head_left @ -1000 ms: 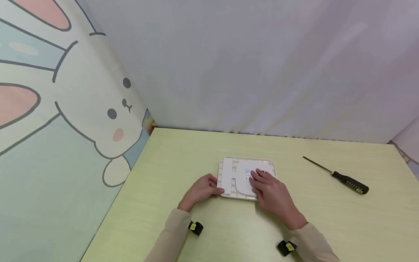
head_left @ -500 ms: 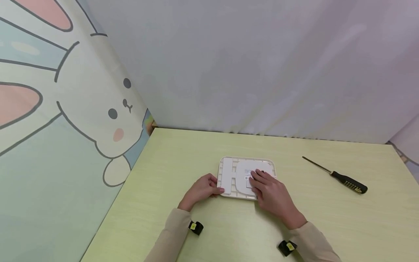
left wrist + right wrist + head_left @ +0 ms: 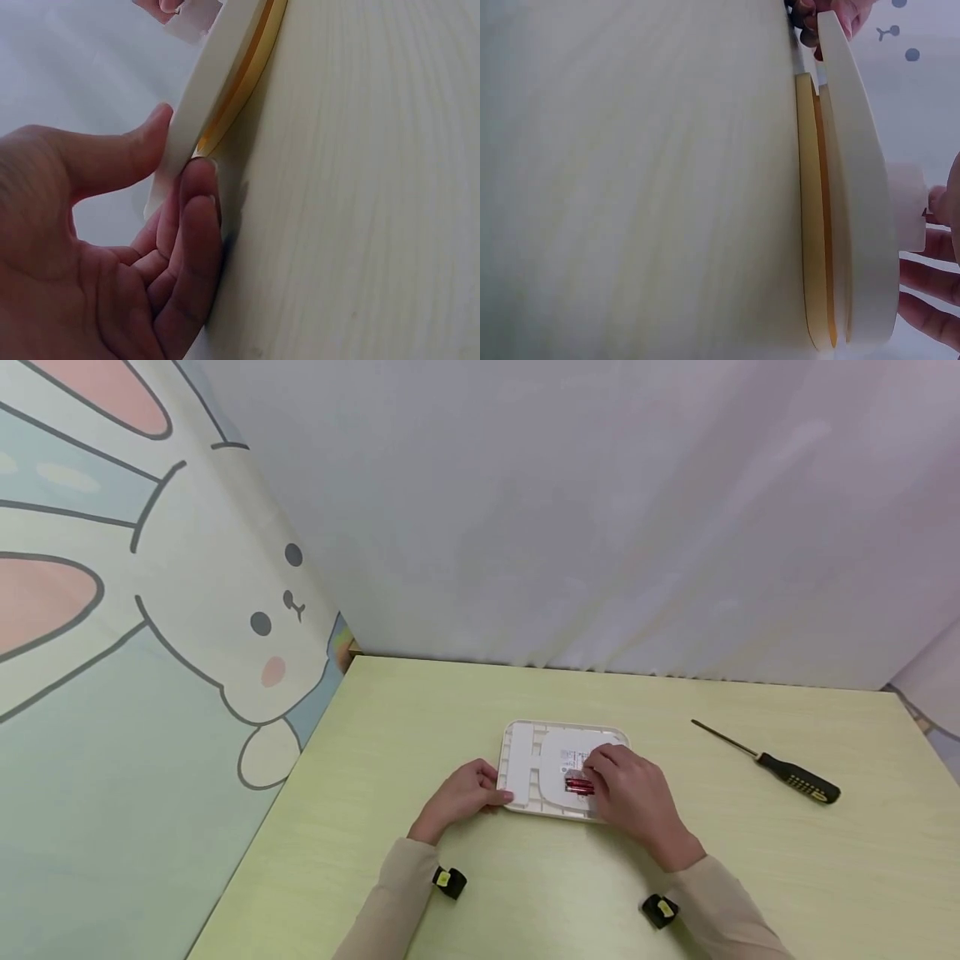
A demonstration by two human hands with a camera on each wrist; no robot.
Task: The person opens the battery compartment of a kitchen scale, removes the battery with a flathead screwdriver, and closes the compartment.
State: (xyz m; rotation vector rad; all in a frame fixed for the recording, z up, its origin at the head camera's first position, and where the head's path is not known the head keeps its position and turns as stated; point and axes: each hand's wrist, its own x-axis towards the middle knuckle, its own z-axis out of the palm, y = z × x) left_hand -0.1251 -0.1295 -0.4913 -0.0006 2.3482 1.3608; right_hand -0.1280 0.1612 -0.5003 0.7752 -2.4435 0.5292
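A white rounded-rectangular device (image 3: 519,766) lies on the table with a ribbed, labelled face upward. My left hand (image 3: 462,793) pinches its near left corner, thumb above and fingertips under the rim, as the left wrist view shows. Red batteries (image 3: 579,787) show in an uncovered slot on that face. Over the slot, my right hand (image 3: 637,797) pinches a small white battery cover (image 3: 907,206), which stands up from the face in the right wrist view. The right fingers partly hide the slot. From the side, a yellowish lower part (image 3: 815,217) sits beneath the white body.
A black-handled screwdriver (image 3: 798,778) lies on the pale table (image 3: 420,710) to the right of the device. Behind the table hangs a light curtain (image 3: 570,527), and a rabbit-print panel (image 3: 202,577) stands along the left side.
My right fingers, which lay flat on the device's face, have drawn back and lifted the battery cover, so the red batteries now show. The left hand has kept its hold.
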